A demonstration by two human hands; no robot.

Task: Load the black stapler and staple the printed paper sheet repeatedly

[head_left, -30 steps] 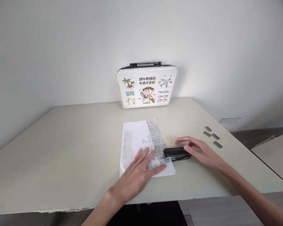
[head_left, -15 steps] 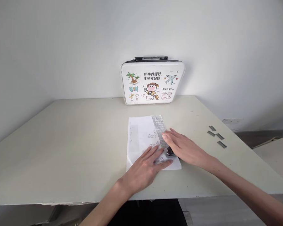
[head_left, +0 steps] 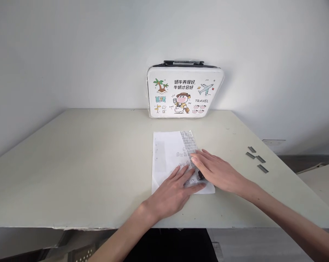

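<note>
A white printed sheet of paper lies on the table, with a band of grey printing along its right side. My left hand rests flat on its lower part, fingers spread. At the sheet's right edge, my right hand covers a small black stapler. Only the stapler's front end shows, over the paper near my left fingertips; the rest is hidden under my palm.
Several grey staple strips lie on the table's right side. A white case with cartoon prints and a black handle stands upright against the wall at the back. The table's front edge runs below my forearms.
The whole view has shifted slightly, so the scene sits further right and higher. My right hand appears a little lower over the stapler. My left hand stays on the paper.
</note>
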